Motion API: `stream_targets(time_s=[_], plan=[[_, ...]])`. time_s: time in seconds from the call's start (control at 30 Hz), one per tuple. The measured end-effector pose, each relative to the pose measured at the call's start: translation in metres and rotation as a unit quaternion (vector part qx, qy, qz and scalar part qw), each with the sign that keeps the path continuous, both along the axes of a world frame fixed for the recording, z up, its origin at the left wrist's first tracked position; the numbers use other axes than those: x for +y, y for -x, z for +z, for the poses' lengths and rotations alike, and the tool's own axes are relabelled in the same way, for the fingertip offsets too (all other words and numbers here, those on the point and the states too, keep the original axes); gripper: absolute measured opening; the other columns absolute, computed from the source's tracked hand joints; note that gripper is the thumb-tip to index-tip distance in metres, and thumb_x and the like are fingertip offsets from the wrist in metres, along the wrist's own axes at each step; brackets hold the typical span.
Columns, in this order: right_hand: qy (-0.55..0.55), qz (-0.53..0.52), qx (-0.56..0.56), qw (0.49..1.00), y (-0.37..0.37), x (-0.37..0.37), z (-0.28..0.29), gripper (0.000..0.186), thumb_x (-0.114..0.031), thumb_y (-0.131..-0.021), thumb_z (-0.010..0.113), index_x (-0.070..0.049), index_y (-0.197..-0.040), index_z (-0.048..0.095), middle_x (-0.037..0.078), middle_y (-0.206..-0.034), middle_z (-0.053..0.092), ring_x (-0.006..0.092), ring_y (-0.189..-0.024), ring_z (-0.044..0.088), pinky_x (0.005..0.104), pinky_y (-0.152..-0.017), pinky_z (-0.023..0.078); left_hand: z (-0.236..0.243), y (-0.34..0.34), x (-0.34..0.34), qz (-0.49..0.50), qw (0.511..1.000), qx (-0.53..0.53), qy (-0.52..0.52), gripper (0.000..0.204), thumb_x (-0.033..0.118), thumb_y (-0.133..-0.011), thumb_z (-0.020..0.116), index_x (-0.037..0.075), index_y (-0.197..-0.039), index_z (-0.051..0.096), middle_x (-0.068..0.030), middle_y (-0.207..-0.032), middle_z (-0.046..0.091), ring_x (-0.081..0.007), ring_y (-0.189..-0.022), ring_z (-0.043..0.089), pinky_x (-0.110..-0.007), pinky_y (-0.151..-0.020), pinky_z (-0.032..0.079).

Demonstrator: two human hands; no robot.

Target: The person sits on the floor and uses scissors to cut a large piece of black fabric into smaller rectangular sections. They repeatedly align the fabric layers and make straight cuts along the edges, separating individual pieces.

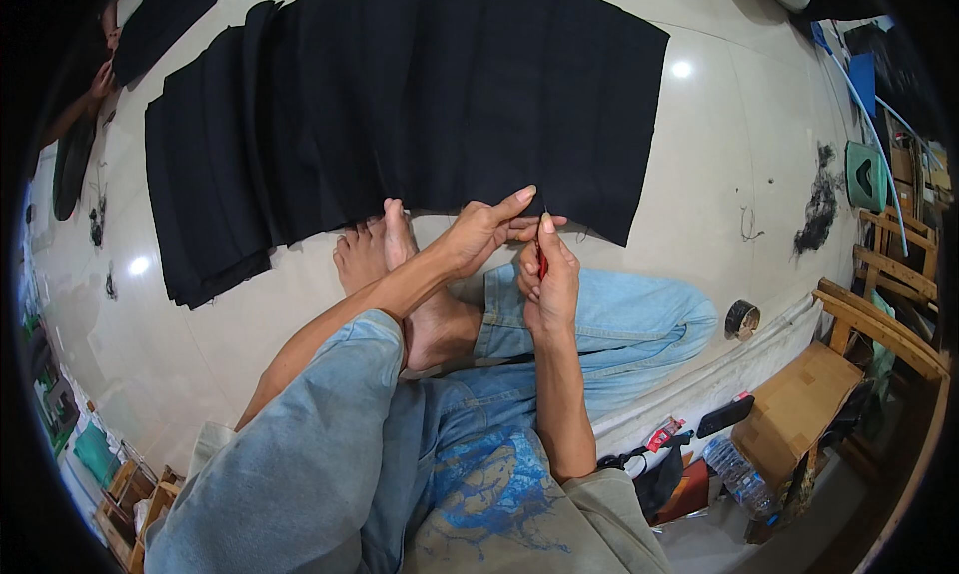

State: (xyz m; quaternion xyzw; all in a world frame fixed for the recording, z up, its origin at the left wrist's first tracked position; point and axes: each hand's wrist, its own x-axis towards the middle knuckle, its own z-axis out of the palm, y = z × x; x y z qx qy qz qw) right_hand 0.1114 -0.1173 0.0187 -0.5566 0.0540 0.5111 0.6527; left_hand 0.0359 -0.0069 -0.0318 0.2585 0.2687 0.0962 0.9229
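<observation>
A long piece of black cloth (450, 94) lies spread over the floor in front of me, with folds bunched at its left end. At its near edge, my left hand (484, 234) is closed, pinching the cloth between thumb and fingers. Right beside it, my right hand (551, 284) is wrapped round a small red-handled tool (542, 262). Its thin tip seems to meet the cloth edge by the thumb; the tool's exact kind is too small to make out. A few loose threads hang from the edge nearby. My bare feet (375, 249) rest against the cloth.
Dark thread scraps (821, 209) litter the pale tiled floor (719, 144). A roll of tape (741, 320) stands beside my knee. To the right are a cardboard box (799, 394), a phone (725, 415) and wooden frames (879, 324). Another person's hands (103, 74) hold black cloth at upper left.
</observation>
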Motion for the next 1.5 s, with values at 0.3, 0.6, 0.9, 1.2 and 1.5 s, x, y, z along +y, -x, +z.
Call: stream_targets(time_s=[0.3,0.6,0.9,1.2,1.5], plan=[[0.007,-0.005,-0.009,1.0,0.0012,-0.0006,-0.0032,0.036,-0.036,-0.105,0.053,-0.006,-0.088,0.064,-0.006,-0.057,0.041,0.0007,-0.04,0.026,0.0183,-0.036,0.02,0.008,-0.0019,-0.0004,0.008,1.0,0.01,0.016,0.058,0.041,-0.103,0.054,-0.015,-0.091,0.066,-0.0313,-0.102,0.069,-0.0334,-0.121,0.063,-0.053,-0.117,0.031],[-0.001,-0.012,0.005,1.0,0.0023,0.0008,-0.0013,0.037,-0.037,-0.105,0.052,-0.005,-0.089,0.063,-0.006,-0.057,0.041,0.0006,-0.041,0.026,0.0184,-0.037,0.02,0.0023,-0.0013,-0.0001,0.0,1.0,0.008,0.009,0.059,0.042,-0.104,0.053,-0.013,-0.088,0.067,-0.0328,-0.108,0.068,-0.0325,-0.121,0.062,-0.052,-0.116,0.033],[0.01,-0.005,-0.005,1.0,0.0014,-0.0006,-0.0033,0.037,-0.036,-0.105,0.052,-0.007,-0.086,0.063,-0.006,-0.057,0.041,0.0006,-0.04,0.026,0.0183,-0.036,0.019,0.0061,-0.0019,-0.0004,0.004,1.0,0.008,0.019,0.057,0.042,-0.103,0.054,-0.013,-0.09,0.066,-0.033,-0.11,0.067,-0.0327,-0.117,0.065,-0.052,-0.116,0.034],[-0.001,-0.01,0.007,1.0,0.0019,0.0005,-0.0031,0.037,-0.036,-0.105,0.053,-0.005,-0.089,0.064,-0.006,-0.057,0.041,0.0005,-0.04,0.026,0.0184,-0.036,0.019,0.0005,-0.0001,-0.0004,0.006,1.0,0.007,0.013,0.056,0.041,-0.102,0.056,-0.014,-0.094,0.065,-0.033,-0.108,0.068,-0.0319,-0.117,0.065,-0.049,-0.117,0.034],[0.001,-0.01,0.014,1.0,0.0038,-0.0025,0.0033,0.038,-0.038,-0.106,0.049,-0.005,-0.088,0.06,-0.007,-0.057,0.039,0.0007,-0.04,0.026,0.0189,-0.036,0.019,0.0021,-0.0009,-0.0004,0.007,0.999,0.003,0.043,0.05,0.038,-0.104,0.054,-0.01,-0.099,0.064,-0.0359,-0.118,0.063,-0.0319,-0.116,0.065,-0.046,-0.113,0.041]])
